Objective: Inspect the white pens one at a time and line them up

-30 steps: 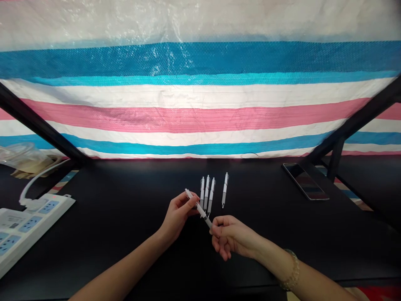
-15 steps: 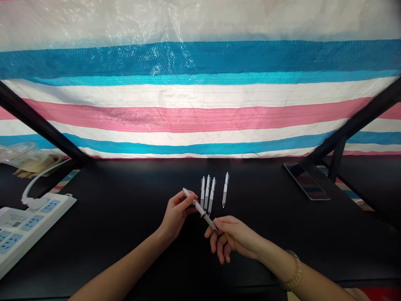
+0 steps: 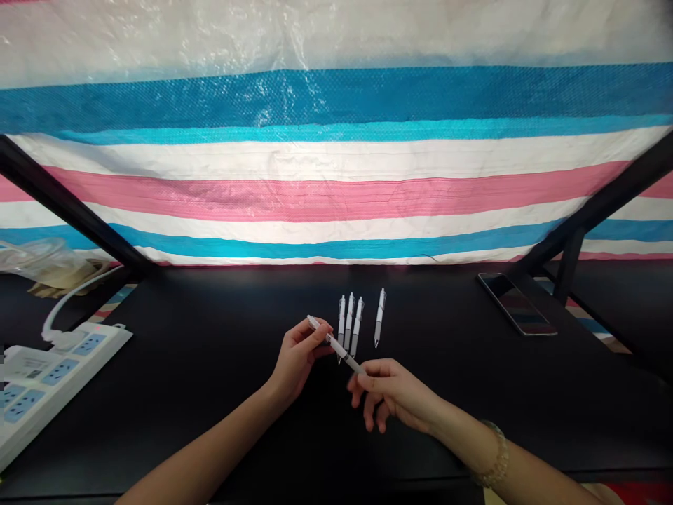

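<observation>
A white pen with a grey grip (image 3: 338, 347) is held slanting above the table, its clicker end up and to the left. My left hand (image 3: 295, 356) is closed on its upper part, with thumb and fingers pinching the barrel. At the lower end, my right hand (image 3: 397, 394) pinches the grip between thumb and index finger; the other fingers hang loosely curled. The pen's tip is hidden by the right fingers. Just beyond the hands lie three similar pens (image 3: 357, 319) side by side, partly covered by the held one. Another pen (image 3: 379, 319) lies apart to their right.
A phone (image 3: 516, 304) lies at the right on the black table (image 3: 210, 330). At the left edge is a white power strip (image 3: 68, 372) with a plugged-in cable. Black slanted bars (image 3: 78, 210) flank the table, and a striped sheet (image 3: 336, 161) hangs behind it.
My right thumb and index finger have moved slightly up along the pen and now cover its tip, which showed before. The left hand keeps its hold. The view has shifted slightly.
</observation>
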